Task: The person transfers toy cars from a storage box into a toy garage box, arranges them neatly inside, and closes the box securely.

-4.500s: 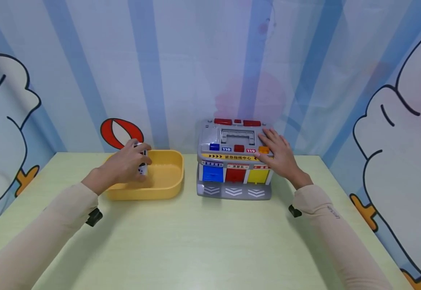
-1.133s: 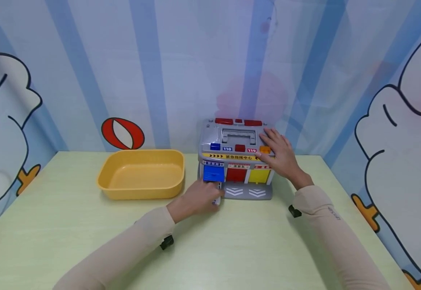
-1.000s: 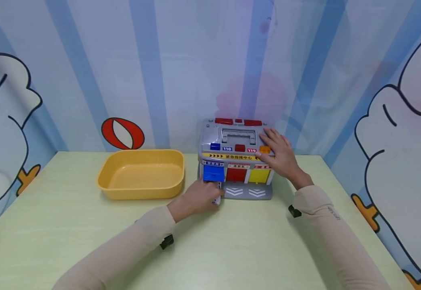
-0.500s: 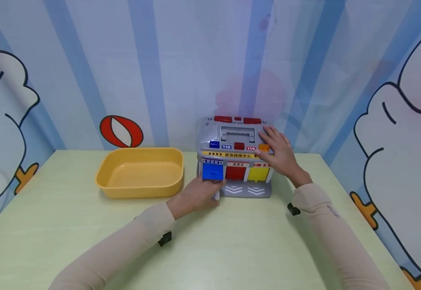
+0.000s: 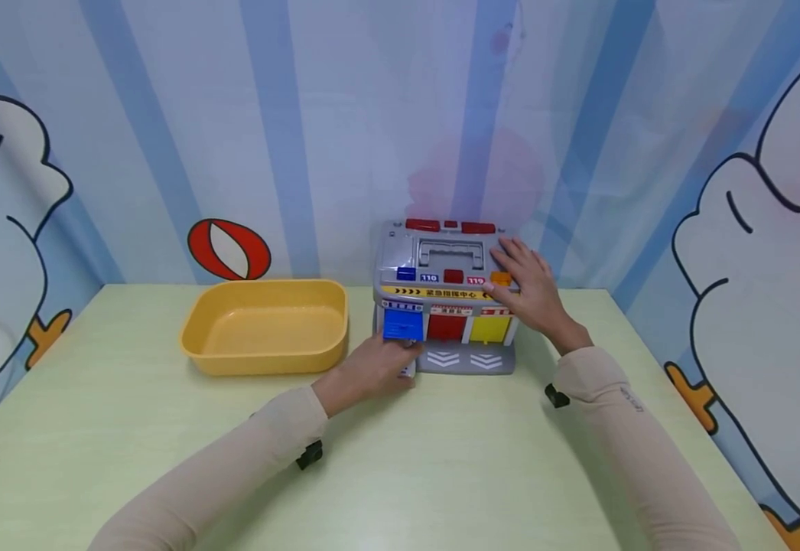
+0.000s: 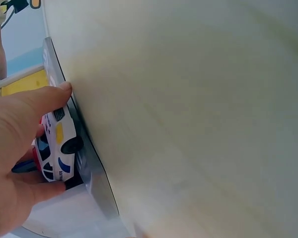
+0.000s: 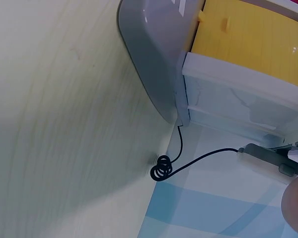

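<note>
A grey toy rescue station [image 5: 400, 249] stands toward the back of the table, with blue, red and yellow doors along its front. My left hand [image 5: 365, 367] is at the blue door [image 5: 403, 326], which is tilted outward. In the left wrist view, thumb and fingers grip a white toy police car [image 6: 59, 144] by its ends, over the station's grey front ledge. Part of the car is hidden behind the hand in the head view. My right hand [image 5: 531, 295] rests on the right side of the station's roof, fingers spread and holding nothing.
A yellow plastic basin [image 5: 262, 366] with nothing in it stands left of the station. In the right wrist view, a coiled black cord [image 7: 161, 167] runs beside the station to a dark grey piece [image 7: 268, 154]. A striped blue curtain [image 5: 372, 153] hangs behind the table.
My left hand has carried the police car from the basin to the blue door, which now tilts outward. Over the last second, the car moved slightly farther in. The right hand stayed put.
</note>
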A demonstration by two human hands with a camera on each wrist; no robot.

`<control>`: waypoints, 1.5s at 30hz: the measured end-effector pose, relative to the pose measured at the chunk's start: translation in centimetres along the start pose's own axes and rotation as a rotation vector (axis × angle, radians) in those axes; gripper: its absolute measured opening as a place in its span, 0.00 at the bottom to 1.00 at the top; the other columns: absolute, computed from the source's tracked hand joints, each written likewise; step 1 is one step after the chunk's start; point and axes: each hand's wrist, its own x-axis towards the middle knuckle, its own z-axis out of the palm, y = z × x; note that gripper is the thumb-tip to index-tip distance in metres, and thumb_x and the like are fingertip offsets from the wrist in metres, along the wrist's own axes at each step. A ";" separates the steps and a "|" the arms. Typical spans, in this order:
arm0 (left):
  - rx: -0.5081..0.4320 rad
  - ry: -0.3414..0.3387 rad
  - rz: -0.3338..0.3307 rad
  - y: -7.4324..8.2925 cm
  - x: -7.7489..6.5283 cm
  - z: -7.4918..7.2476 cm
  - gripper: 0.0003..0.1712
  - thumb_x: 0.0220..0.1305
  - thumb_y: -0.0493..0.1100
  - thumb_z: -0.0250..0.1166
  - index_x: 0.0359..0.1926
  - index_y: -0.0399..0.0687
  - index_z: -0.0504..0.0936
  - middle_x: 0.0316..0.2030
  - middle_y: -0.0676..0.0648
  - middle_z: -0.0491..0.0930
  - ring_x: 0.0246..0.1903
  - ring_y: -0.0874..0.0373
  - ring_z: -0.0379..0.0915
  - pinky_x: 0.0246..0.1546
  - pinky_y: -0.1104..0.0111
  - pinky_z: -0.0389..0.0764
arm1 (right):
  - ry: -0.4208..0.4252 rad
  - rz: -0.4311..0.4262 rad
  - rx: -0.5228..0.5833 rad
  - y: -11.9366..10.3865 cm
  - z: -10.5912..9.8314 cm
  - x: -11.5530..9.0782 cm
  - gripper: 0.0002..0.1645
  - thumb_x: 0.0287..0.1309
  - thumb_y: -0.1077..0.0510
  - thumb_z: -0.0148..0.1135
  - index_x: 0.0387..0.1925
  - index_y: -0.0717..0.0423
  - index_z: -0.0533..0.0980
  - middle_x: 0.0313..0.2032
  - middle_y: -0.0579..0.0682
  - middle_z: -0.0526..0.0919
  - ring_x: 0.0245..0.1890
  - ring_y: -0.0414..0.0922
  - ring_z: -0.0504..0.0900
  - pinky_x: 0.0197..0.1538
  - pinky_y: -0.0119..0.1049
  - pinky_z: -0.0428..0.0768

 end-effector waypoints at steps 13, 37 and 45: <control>0.157 0.137 0.088 0.4 -0.1 0.4 0.25 0.57 0.53 0.75 0.53 0.48 0.82 0.62 0.43 0.78 0.64 0.49 0.70 0.74 0.51 0.60 | 0.000 -0.004 0.005 0.3 0.1 -0.3 0.43 0.65 0.42 0.58 0.75 0.54 0.60 0.79 0.54 0.53 0.80 0.54 0.43 0.78 0.61 0.39; 0.247 0.112 0.166 0.1 -2.1 0.0 0.14 0.72 0.41 0.60 0.52 0.42 0.85 0.59 0.43 0.79 0.57 0.50 0.74 0.66 0.58 0.74 | 0.020 -0.018 0.018 0.4 0.3 -0.3 0.42 0.65 0.42 0.57 0.75 0.55 0.61 0.79 0.55 0.53 0.80 0.55 0.43 0.77 0.62 0.39; 0.113 0.014 0.134 -0.1 -3.3 -0.8 0.15 0.71 0.43 0.60 0.52 0.44 0.86 0.58 0.45 0.78 0.58 0.50 0.72 0.64 0.59 0.76 | 0.031 -0.036 0.029 0.4 0.2 -0.2 0.42 0.67 0.41 0.56 0.75 0.56 0.61 0.78 0.55 0.54 0.80 0.56 0.44 0.77 0.63 0.39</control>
